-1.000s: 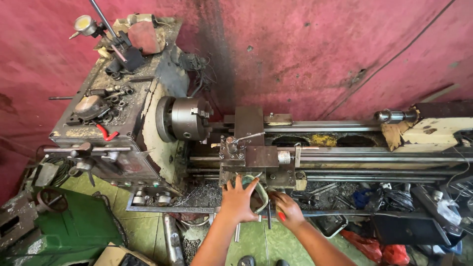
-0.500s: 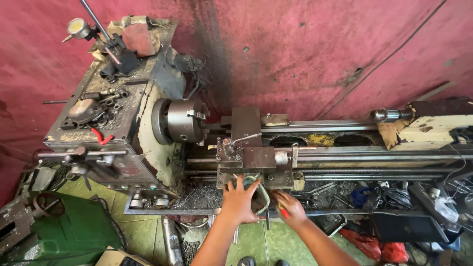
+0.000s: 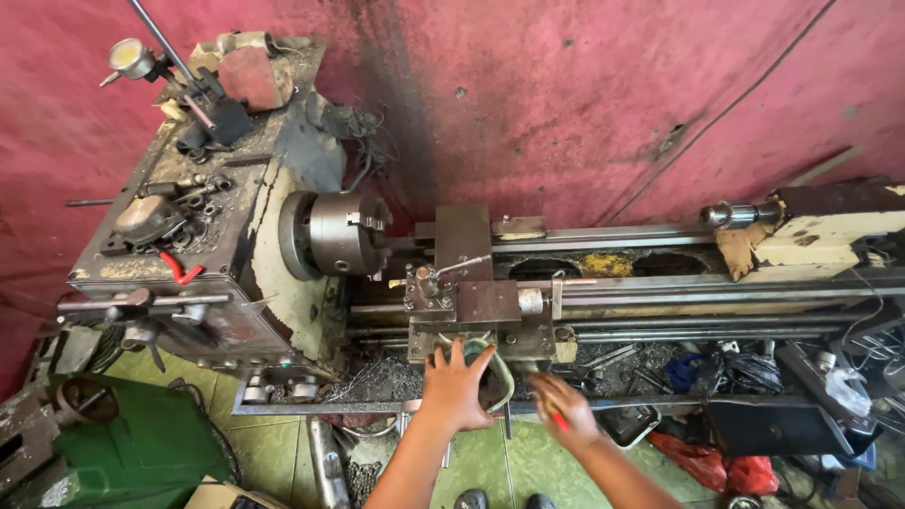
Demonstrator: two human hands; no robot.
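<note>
Head view: the left hand (image 3: 455, 386) lies spread over the green-rimmed handwheel (image 3: 492, 372) on the lathe carriage (image 3: 485, 316), fingers draped on its rim, at about 6 o'clock in the picture. The wheel looks heavy, rigid metal, likely oily, so the rim seems the surest hold. The right hand (image 3: 563, 407) is blurred just at 3 o'clock of it, its grip pinching a small red thing (image 3: 560, 421). The chuck (image 3: 339, 234) sits at 10 o'clock. A red plastic bag (image 3: 726, 468) lies crumpled at 4 o'clock.
</note>
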